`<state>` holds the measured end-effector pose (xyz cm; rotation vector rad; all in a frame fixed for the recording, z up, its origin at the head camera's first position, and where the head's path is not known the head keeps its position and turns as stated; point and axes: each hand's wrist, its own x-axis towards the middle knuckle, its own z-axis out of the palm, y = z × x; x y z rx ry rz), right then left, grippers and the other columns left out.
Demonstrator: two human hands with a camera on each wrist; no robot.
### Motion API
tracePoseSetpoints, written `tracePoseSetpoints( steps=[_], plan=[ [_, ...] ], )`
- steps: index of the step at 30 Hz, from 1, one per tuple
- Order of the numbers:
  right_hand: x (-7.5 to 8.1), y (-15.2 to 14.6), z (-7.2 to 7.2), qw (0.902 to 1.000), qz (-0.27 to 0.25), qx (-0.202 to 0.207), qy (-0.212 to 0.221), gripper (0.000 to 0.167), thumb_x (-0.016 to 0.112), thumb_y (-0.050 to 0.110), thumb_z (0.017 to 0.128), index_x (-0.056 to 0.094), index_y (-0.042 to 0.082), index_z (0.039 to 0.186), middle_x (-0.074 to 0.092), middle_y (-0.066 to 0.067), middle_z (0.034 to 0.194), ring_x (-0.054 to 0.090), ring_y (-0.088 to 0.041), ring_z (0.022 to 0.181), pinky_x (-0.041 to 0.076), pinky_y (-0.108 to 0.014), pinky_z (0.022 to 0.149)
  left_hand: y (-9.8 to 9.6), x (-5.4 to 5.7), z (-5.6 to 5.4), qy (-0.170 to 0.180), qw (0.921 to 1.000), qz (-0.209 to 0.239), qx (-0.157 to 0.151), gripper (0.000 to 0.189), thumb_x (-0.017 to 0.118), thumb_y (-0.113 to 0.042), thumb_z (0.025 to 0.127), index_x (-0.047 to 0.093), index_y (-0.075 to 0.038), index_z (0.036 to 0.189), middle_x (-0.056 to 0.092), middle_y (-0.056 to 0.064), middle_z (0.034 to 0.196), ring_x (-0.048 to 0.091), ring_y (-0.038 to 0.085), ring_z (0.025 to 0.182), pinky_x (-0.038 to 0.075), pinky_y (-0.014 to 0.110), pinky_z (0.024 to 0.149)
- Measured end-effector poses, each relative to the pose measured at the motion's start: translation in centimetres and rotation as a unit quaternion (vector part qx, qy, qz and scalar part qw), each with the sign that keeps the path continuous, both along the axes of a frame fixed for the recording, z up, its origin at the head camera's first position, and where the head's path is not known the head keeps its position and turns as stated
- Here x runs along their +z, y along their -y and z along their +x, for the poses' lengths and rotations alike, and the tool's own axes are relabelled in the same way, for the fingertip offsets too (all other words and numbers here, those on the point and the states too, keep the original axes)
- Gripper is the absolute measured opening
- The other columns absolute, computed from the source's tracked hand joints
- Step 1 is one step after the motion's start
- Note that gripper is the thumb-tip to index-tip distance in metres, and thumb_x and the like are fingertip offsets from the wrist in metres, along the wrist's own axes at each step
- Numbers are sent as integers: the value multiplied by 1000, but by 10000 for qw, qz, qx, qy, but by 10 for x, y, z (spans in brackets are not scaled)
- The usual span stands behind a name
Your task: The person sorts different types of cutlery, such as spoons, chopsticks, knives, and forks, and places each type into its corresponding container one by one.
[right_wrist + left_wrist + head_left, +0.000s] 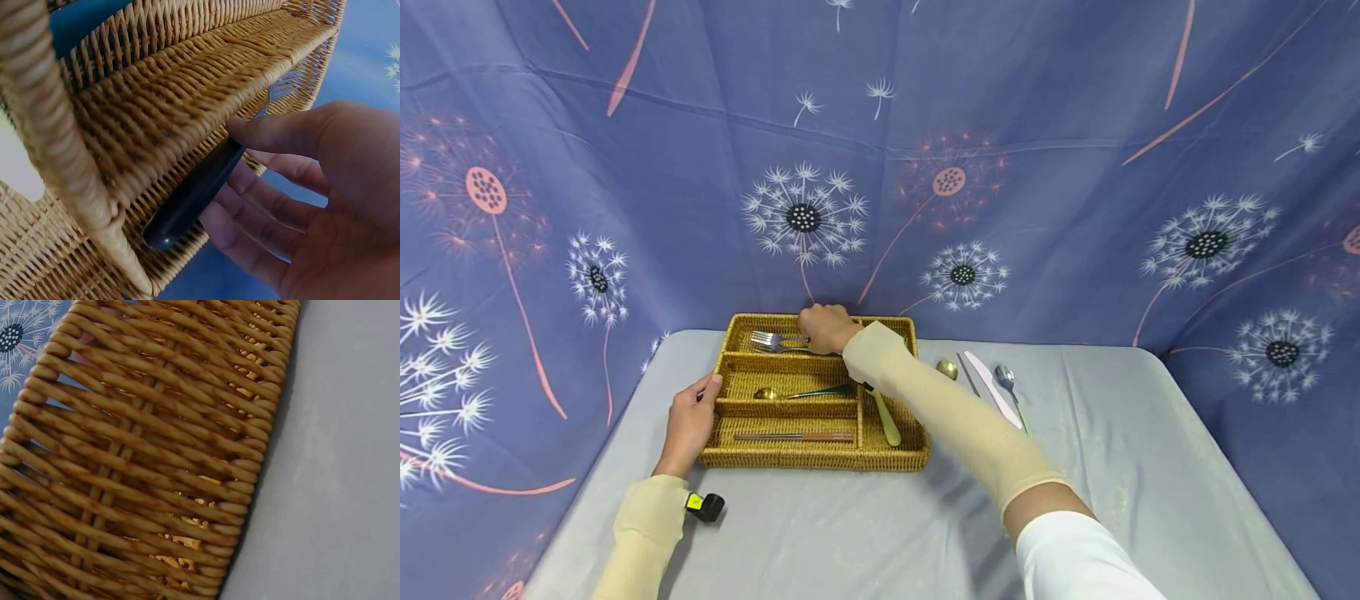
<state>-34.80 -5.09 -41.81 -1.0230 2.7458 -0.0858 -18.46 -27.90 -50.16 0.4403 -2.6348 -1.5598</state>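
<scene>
A woven wicker cutlery tray (812, 458) with several compartments lies at the back of the table. My left hand (688, 425) grips its left wall; the weave (144, 444) fills the left wrist view. My right hand (827, 328) reaches into the back compartment. There it pinches a dark-handled fork (194, 194) between thumb and fingers, with the tines pointing left. Fork tines (766, 339) show beside the hand in the head view. In the middle compartment lies a gold spoon (767, 393) with a dark green handle. Chopsticks (793, 437) lie in the front one.
A green-yellow handle (887, 421) lies in the tray's right compartment, partly under my right sleeve. Right of the tray, on the grey cloth, are a gold spoon (947, 368), a white knife (988, 383) and a silver spoon (1004, 377). A patterned blue curtain (1060, 167) hangs behind.
</scene>
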Motion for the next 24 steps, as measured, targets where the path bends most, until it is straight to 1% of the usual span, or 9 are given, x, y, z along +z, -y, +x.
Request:
tracePoseSetpoints(
  steps=[5,7,8,9,11,14,16,20,24],
  plan=[
    [-3,5,-1,9998,-146,36,100,41,63,2,102,34,18,78,20,3,72,16,-13,64,18,-30,63,0,-1,-2,-103,9999,-37,25,68,37,-50,117,40,-1,164,40,25,167,33,45,157,29,59,129],
    [-4,6,0,9998,-167,62,117,40,63,1,103,36,17,78,22,2,73,17,-13,64,19,-29,63,0,-1,-2,-119,9999,-46,34,68,37,-50,117,41,-1,164,41,25,166,34,45,156,29,59,129],
    [-5,6,0,9998,-181,60,89,33,64,2,103,45,16,79,31,4,72,23,-11,64,22,-28,62,0,-1,-2,-110,9999,-50,26,68,37,-49,117,41,-1,164,41,26,166,33,45,156,29,59,129],
    [-6,6,1,9997,-191,59,101,26,64,2,103,54,14,83,41,4,75,30,-10,65,27,-27,61,0,-2,-2,-85,10000,-50,14,68,37,-49,117,40,-1,164,40,25,167,33,45,157,28,59,129],
    [-6,5,3,9998,-203,27,82,10,66,4,104,72,13,106,64,1,95,51,-11,76,43,-27,67,0,-2,-1,-36,10000,-33,-4,69,37,-50,117,39,-1,165,39,25,167,31,45,158,28,59,129],
    [-5,0,6,9995,-311,-14,52,34,68,8,104,72,12,138,71,-4,134,69,-18,107,59,-35,87,0,-2,-1,22,10000,-14,-19,70,37,-51,116,38,-2,165,37,24,169,29,45,158,27,60,129],
    [-3,-4,9,9991,-423,-22,96,35,67,10,105,71,11,140,70,-6,138,70,-22,114,60,-38,90,0,-2,0,19,10000,-3,2,70,37,-51,116,38,-2,165,37,24,169,29,45,158,27,60,129],
    [-2,-16,16,9977,-675,-42,36,33,71,17,105,72,8,137,71,-8,135,72,-22,106,60,-36,77,0,0,0,-21,10000,14,30,69,37,-50,116,38,-2,165,37,25,168,30,45,158,27,60,129],
    [-2,-31,24,9963,-859,-55,-24,27,73,19,104,74,6,128,73,-9,128,69,-20,87,51,-31,62,0,0,0,-27,10000,10,19,68,37,-50,116,39,-3,165,38,25,168,31,45,158,28,60,129]
  ],
)
